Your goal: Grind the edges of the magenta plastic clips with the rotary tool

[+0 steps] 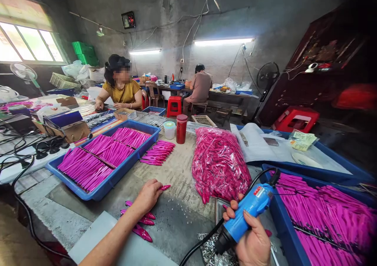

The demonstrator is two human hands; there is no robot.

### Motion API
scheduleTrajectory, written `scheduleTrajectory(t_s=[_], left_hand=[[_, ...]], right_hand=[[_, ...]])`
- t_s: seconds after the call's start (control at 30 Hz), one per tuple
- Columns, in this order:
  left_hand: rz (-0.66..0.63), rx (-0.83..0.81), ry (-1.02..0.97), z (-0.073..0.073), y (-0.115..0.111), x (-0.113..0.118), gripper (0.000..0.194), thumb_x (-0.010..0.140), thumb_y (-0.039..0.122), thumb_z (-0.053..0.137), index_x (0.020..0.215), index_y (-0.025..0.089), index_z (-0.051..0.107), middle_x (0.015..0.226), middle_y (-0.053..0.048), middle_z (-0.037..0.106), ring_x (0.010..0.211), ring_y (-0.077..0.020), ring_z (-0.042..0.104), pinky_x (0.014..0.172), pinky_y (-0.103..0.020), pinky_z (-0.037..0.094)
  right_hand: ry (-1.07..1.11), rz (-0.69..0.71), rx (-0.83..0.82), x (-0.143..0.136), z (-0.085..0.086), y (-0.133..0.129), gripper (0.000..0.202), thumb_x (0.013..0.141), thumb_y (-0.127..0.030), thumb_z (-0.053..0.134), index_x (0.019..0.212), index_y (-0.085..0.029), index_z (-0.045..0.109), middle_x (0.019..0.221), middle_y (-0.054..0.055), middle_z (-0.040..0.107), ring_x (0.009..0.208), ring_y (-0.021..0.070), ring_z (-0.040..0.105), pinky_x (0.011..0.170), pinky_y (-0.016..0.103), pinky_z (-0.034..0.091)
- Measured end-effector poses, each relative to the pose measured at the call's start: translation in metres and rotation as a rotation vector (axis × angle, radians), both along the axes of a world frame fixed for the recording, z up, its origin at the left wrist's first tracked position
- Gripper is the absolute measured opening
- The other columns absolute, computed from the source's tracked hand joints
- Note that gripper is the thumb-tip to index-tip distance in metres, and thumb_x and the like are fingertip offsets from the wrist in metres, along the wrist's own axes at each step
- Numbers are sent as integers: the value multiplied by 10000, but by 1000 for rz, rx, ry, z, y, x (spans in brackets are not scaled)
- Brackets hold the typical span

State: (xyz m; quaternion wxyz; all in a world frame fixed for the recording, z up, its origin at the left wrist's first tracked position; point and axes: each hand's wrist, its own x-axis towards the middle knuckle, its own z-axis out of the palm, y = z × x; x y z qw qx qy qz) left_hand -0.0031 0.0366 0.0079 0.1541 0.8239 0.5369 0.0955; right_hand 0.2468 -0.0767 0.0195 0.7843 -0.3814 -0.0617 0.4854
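My left hand [149,197] is closed over the worktable, with the pointed tip of a magenta plastic piece [165,187] sticking out past the fingers. Under and beside that forearm lie several magenta pieces [142,233]. Small metal rings [184,203] are scattered right of the hand. In my right hand [253,240] is a blue electric screwdriver [250,211], its dark nose tilted down to the left. Just below the nose sits a heap of small shiny metal parts, probably screws [210,254]. A large clear bag of magenta pieces [220,162] stands behind the screwdriver.
Blue trays [97,195] of long magenta pieces flank the worktable [165,175]. A red canister [182,129], a lidded tub [169,130] and a row of magenta pieces [157,153] are farther back. The screwdriver's black cord [203,240] crosses the front. Two people sit beyond.
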Motion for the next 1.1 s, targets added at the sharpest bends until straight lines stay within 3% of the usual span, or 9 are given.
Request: scheduleTrajectory(t_s=[0.4,0.87,1.1], left_hand=[[8,-12,-22,-5,4,0,195,840,228,462,744,179,625,801,-34,599,819,-159,530,747,-243,388],[110,-93,-69,14,6,-4,181,791,252,461,794,204,635,814,2,640,798,-144,562,714,-221,405],[83,-275,-256,20,7,-12,283,718,385,453,772,161,618,647,23,566,640,-142,496,613,-239,365]], right_hand=[[-55,0,29,1,-3,0,435,544,-294,658,959,-220,554,703,-1,558,533,145,500,492,299,411],[19,-2,20,-2,4,1,487,496,-303,690,958,-224,555,686,-7,547,514,121,469,500,285,411],[-15,-10,63,-1,-2,3,446,534,-298,667,958,-230,550,696,0,562,517,138,484,487,299,411]])
